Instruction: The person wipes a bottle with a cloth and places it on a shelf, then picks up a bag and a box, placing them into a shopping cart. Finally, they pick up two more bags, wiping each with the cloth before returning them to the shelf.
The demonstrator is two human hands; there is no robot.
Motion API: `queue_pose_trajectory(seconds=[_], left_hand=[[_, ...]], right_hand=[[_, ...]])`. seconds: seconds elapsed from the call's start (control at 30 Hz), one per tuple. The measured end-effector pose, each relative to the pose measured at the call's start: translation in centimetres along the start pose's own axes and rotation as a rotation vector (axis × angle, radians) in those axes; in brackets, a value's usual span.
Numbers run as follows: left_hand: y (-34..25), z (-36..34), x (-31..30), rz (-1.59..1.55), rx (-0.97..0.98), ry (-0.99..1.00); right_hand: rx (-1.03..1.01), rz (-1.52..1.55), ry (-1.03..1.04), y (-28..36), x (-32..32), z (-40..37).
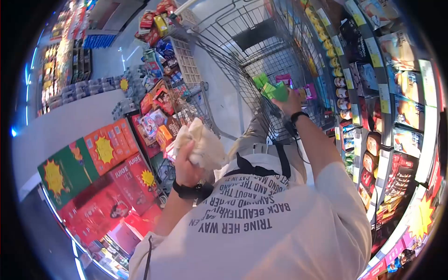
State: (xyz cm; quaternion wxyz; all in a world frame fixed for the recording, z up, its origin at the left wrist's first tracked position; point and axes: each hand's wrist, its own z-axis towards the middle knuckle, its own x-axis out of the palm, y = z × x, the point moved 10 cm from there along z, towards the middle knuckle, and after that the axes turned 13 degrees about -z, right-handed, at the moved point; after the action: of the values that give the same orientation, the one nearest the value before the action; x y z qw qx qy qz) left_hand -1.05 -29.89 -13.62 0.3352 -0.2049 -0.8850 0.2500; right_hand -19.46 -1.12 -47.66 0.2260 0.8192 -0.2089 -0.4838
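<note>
At the left, my left hand [185,169], a dark watch on its wrist, is closed around a crumpled cream-coloured cloth [201,142] held up near my chest. My right hand [290,103], with a black band at the wrist, reaches over the wire shopping cart [233,60]. Its fingers are closed on green packets [275,91], partly covered by the hand. Beside them, pink packets [308,91] show in the cart.
Shelves of packaged food [403,95] with price tags run close along the right. On the left stand red juice cartons [112,196] and bins heaped with colourful snack packs [163,100]. Grey floor [224,102] shows between the bins and the cart.
</note>
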Motion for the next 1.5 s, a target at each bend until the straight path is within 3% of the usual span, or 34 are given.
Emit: queue_pose_trajectory(seconds=[0.17,0.27,0.4,0.53,0.57,0.67,0.7,0.8,0.87,0.9,0.97,1.0,1.1,1.13,1.2,1.27,1.33,1.4,1.5], left_hand=[[-2.2,2.0,-1.4,0.127,0.014,-0.079],[-3.8,3.4,-3.8,0.225,0.045,-0.142],[-4.7,4.4,-6.0,0.317,-0.009,-0.193],[-4.6,6.1,-4.5,0.435,-0.023,-0.081],[-4.8,6.4,-4.7,0.435,-0.034,-0.086],[-4.6,7.3,-3.9,0.465,0.012,-0.083],[-4.9,7.2,-3.9,0.464,0.014,-0.082],[-5.5,5.8,-3.9,0.462,0.051,-0.083],[-5.0,5.1,-2.1,0.484,0.142,-0.057],[-4.6,4.7,-2.3,0.493,0.157,-0.078],[-3.9,3.8,-3.3,0.519,0.177,-0.132],[-2.8,3.6,-3.4,0.488,0.131,-0.105],[-0.6,2.6,-5.3,0.432,0.060,-0.127],[-0.1,2.2,-5.9,0.415,0.044,-0.153],[0.7,0.7,-7.1,0.371,0.023,-0.218],[1.2,-0.4,-7.3,0.386,0.029,-0.212],[2.2,-1.3,-6.3,0.284,0.049,-0.210],[2.9,-2.4,-6.0,0.194,0.036,-0.188],[2.8,-4.4,-5.2,0.131,0.054,-0.135]], right_hand=[[0.122,-0.130,0.197,1.1,7.1,1.3],[0.167,-0.046,0.057,0.2,10.8,2.7],[0.203,-0.348,0.192,-3.0,11.8,2.2],[0.050,-0.756,0.297,-6.7,8.9,0.5],[0.001,-0.820,0.219,-8.7,10.1,0.4],[-0.096,-0.907,0.460,-10.3,10.6,-0.8],[-0.118,-0.875,0.446,-9.8,10.2,-0.9],[-0.192,-0.922,0.729,-8.1,9.5,-3.1],[-0.064,-0.701,0.449,-11.4,11.7,-2.5],[0.239,-0.331,0.349,-14.4,12.1,-2.5],[0.573,0.092,0.278,-14.2,9.1,-4.2],[0.539,-0.007,0.282,-14.8,10.4,-3.4],[-0.022,-0.714,0.277,-14.0,16.7,1.5],[0.070,-0.569,0.231,-13.9,15.5,2.0],[0.623,0.340,0.051,-17.0,12.7,-0.1],[0.706,0.228,0.128,-17.6,11.5,-0.5],[0.470,-0.306,0.300,-17.6,10.3,1.6],[-0.147,-1.232,0.543,-16.2,12.1,2.3],[-0.023,-0.716,0.430,-15.0,7.9,3.4]])
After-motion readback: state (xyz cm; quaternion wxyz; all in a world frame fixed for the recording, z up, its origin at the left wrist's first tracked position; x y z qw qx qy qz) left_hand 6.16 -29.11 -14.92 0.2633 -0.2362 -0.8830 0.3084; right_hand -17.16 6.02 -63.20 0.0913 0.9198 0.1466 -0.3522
